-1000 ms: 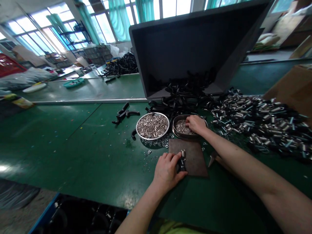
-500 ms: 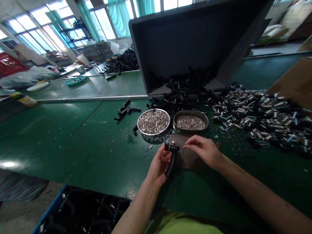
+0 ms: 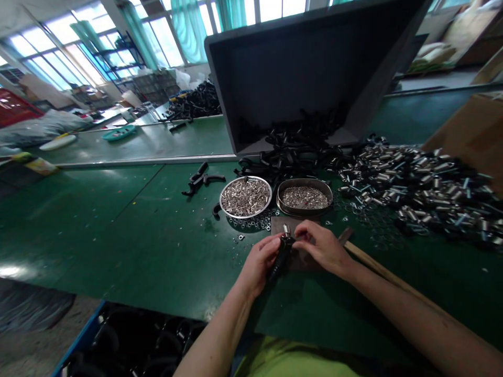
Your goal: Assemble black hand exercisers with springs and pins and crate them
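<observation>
A black handle (image 3: 279, 259) with a silver cylinder (image 3: 286, 229) at its upper end is gripped by my left hand (image 3: 259, 260). Close on its right, my right hand (image 3: 320, 246) has thumb and fingertips pinched near the handle's head; whatever is between them is too small to make out. Both hands are over a brown metal plate (image 3: 302, 262). Behind them stand a round dish of small metal pins (image 3: 245, 197) and an oval tin of small metal parts (image 3: 305, 197).
A hammer's wooden handle (image 3: 377, 267) lies under my right forearm. Silver-and-black parts (image 3: 428, 188) are heaped at the right. A large grey bin (image 3: 231, 104) with black handles lies tipped behind the dishes. A blue crate (image 3: 84, 332) is at lower left.
My left hand has turned the handle, so the silver cylinder now points up and away. My right hand has moved left to the handle's head. The view has shifted slightly.
</observation>
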A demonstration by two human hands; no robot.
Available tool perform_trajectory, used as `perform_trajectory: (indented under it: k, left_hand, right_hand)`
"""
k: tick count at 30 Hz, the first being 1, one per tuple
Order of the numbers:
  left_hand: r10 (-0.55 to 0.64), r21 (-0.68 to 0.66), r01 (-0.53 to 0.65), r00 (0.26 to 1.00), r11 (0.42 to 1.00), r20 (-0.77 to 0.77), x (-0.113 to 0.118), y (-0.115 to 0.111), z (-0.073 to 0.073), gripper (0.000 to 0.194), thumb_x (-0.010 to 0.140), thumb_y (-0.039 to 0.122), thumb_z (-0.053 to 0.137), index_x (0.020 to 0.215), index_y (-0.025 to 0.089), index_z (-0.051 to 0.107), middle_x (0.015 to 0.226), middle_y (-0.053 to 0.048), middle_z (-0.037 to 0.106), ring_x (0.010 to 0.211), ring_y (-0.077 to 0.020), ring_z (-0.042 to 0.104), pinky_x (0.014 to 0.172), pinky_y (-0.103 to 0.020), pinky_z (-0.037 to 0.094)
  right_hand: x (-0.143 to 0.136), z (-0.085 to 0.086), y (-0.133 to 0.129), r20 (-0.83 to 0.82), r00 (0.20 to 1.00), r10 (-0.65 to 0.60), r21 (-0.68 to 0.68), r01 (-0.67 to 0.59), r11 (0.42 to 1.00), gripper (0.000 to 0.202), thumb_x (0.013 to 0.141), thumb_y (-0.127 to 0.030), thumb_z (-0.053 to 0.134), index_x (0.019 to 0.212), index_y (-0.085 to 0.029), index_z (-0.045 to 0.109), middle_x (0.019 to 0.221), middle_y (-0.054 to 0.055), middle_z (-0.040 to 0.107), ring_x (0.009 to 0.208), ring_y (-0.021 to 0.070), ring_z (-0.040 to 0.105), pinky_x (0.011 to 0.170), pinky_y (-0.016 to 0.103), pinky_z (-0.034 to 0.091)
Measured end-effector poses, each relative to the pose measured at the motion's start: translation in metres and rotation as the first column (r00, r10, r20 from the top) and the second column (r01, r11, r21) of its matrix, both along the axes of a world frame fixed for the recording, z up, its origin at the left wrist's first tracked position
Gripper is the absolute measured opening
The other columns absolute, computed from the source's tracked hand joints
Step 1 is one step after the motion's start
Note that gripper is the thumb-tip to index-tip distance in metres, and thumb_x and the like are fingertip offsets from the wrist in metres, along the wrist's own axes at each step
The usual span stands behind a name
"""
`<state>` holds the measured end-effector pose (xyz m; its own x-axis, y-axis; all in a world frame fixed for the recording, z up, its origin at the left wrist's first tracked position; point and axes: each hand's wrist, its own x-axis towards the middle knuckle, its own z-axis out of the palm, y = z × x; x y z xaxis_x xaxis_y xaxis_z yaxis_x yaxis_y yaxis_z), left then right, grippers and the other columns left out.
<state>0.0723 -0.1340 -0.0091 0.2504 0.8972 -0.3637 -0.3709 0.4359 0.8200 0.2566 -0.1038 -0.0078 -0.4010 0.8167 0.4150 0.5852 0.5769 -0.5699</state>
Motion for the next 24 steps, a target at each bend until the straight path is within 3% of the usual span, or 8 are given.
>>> perform_trajectory:
  k: [2,5,8,10,13,15,20,24]
  left_hand:
    - [-0.081,0.193,0.135,0.962,0.972,-0.262,-0.002,0.007,0.000,0.054,0.067,0.041,0.074,0.114,0.017,0.063,0.106,-0.008,0.068,0.095,-0.0208,0.062,0.087,-0.032,0.045]
    - [0.028,0.406,0.397,0.686,0.823,-0.727,-0.002,0.013,-0.003,0.062,0.064,0.044,0.076,0.118,0.017,0.060,0.110,-0.009,0.065,0.101,-0.0253,0.057,0.092,-0.038,0.042]
    - [0.221,0.438,0.631,0.395,0.640,-0.892,0.001,0.008,-0.011,0.063,0.069,0.048,0.071,0.122,0.017,0.056,0.105,-0.010,0.065,0.098,-0.0269,0.055,0.088,-0.042,0.043]
    - [0.290,0.420,0.693,0.305,0.586,-0.907,0.004,0.002,-0.016,0.061,0.072,0.048,0.068,0.123,0.018,0.052,0.105,-0.009,0.064,0.097,-0.0271,0.054,0.087,-0.043,0.043]
    - [0.314,0.415,0.645,0.273,0.642,-0.909,0.006,-0.004,-0.020,0.063,0.067,0.046,0.073,0.119,0.019,0.052,0.107,-0.008,0.062,0.099,-0.0264,0.053,0.087,-0.041,0.044]
    - [0.297,0.397,0.588,0.264,0.705,-0.918,0.008,-0.004,-0.019,0.061,0.062,0.045,0.077,0.112,0.020,0.054,0.104,-0.006,0.062,0.098,-0.0257,0.053,0.084,-0.039,0.044]
    - [0.253,0.350,0.560,0.246,0.750,-0.936,0.008,0.001,-0.014,0.056,0.058,0.051,0.078,0.102,0.020,0.059,0.101,-0.008,0.059,0.096,-0.0266,0.052,0.081,-0.039,0.043]
    - [0.255,0.364,0.562,0.266,0.743,-0.930,0.008,0.002,-0.012,0.054,0.056,0.051,0.078,0.097,0.020,0.061,0.098,-0.008,0.059,0.094,-0.0275,0.052,0.080,-0.039,0.042]
  right_hand:
    - [0.007,-0.010,0.008,0.235,0.971,0.035,0.226,-0.089,0.970,0.008,0.088,-0.019,0.052,0.088,-0.017,0.059,0.082,0.005,0.064,0.073,0.0156,0.056,0.063,0.027,0.039]
    - [0.014,-0.023,0.018,0.498,0.867,0.012,0.449,-0.270,0.851,0.019,0.091,-0.018,0.044,0.085,-0.017,0.061,0.070,0.004,0.062,0.064,0.0156,0.051,0.059,0.029,0.032]
    - [0.015,-0.024,0.019,0.579,0.816,-0.008,0.458,-0.317,0.830,0.019,0.092,-0.017,0.044,0.085,-0.017,0.062,0.067,0.003,0.061,0.062,0.0151,0.049,0.058,0.030,0.030]
    - [0.018,-0.017,0.013,0.604,0.797,-0.009,0.378,-0.276,0.884,0.016,0.092,-0.019,0.046,0.088,-0.018,0.061,0.073,0.004,0.063,0.067,0.0159,0.052,0.059,0.029,0.032]
    - [0.040,-0.006,-0.009,0.577,0.807,-0.124,0.272,-0.047,0.961,0.017,0.091,-0.025,0.047,0.101,-0.018,0.059,0.092,0.007,0.065,0.082,0.0190,0.057,0.064,0.029,0.039]
    - [0.069,-0.008,-0.030,0.556,0.787,-0.267,0.223,0.169,0.960,0.026,0.091,-0.035,0.046,0.108,-0.018,0.056,0.101,0.010,0.064,0.089,0.0224,0.058,0.064,0.030,0.043]
    - [0.137,-0.038,-0.075,0.593,0.672,-0.443,0.052,0.517,0.854,0.038,0.085,-0.053,0.042,0.086,-0.018,0.057,0.083,0.012,0.063,0.075,0.0275,0.061,0.057,0.037,0.047]
    - [0.119,-0.021,-0.079,0.478,0.734,-0.482,-0.155,0.611,0.776,0.031,0.087,-0.045,0.039,0.090,-0.019,0.057,0.081,0.010,0.067,0.065,0.0260,0.064,0.052,0.036,0.048]
